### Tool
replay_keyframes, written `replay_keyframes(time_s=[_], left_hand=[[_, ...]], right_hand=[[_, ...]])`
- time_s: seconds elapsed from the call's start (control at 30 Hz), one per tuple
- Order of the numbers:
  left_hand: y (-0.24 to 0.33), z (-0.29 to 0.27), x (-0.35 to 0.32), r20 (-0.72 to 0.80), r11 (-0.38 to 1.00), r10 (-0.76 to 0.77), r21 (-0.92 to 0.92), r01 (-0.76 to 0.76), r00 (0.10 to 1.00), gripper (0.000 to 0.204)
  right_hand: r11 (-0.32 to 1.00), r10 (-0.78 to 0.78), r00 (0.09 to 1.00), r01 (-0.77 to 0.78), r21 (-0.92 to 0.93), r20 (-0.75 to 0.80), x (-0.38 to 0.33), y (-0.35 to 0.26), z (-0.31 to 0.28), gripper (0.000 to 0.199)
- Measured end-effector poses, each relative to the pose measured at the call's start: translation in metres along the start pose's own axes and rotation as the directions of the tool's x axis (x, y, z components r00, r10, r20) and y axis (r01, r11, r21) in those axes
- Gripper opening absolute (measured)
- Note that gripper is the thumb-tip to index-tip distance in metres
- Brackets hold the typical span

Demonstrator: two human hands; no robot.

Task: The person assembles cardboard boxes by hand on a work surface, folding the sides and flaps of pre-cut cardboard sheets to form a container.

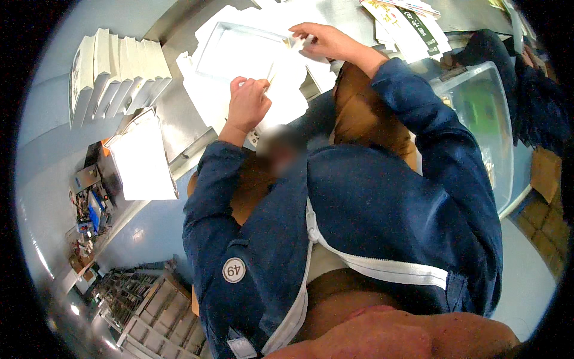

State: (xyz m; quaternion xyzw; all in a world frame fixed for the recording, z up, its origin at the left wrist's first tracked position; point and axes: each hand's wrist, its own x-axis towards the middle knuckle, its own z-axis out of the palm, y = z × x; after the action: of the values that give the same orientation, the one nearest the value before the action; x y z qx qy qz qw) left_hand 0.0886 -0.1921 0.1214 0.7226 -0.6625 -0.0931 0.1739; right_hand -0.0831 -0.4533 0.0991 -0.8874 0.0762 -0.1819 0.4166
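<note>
A shallow white cardboard box, partly folded, lies on flat white sheets in front of me. My left hand is closed at its near edge, with curled fingers pinching the card there. At the box's right corner is my right hand. Its fingers bend around the white card, the index finger reaching over the top and the others lower down. The exact contact of the fingertips is hard to make out.
Several thick white folded cartons stand in a row at the left. Below them, a white sheet stack hangs over the metal edge. Printed card pieces lie at the far right. A clear plastic bin stands beside my right arm.
</note>
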Motion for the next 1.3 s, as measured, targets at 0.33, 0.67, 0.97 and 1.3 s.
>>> replay_keyframes(time_s=[0.33,0.67,0.97,1.3], left_hand=[[0.001,0.006,-0.028,-0.210,0.985,-0.158,0.034,0.168,0.965,0.034],[-0.008,-0.004,-0.024,-0.077,0.919,-0.330,-0.253,0.302,0.941,0.039],[-0.034,-0.006,-0.035,-0.434,1.000,0.009,-0.009,-0.014,0.901,0.017],[-0.035,-0.003,-0.039,-0.217,0.845,-0.277,-0.519,0.129,0.936,0.024]], right_hand=[[0.978,-0.123,0.978,0.148,-0.145,0.168,0.010,-0.027,0.001,0.020],[0.849,-0.116,0.869,0.338,-0.405,0.481,0.054,-0.038,-0.008,0.022],[0.958,-0.029,0.874,0.162,-0.236,0.484,0.033,-0.043,0.002,0.027],[0.994,0.084,0.916,-0.107,0.038,0.392,0.020,-0.024,0.011,0.031]])
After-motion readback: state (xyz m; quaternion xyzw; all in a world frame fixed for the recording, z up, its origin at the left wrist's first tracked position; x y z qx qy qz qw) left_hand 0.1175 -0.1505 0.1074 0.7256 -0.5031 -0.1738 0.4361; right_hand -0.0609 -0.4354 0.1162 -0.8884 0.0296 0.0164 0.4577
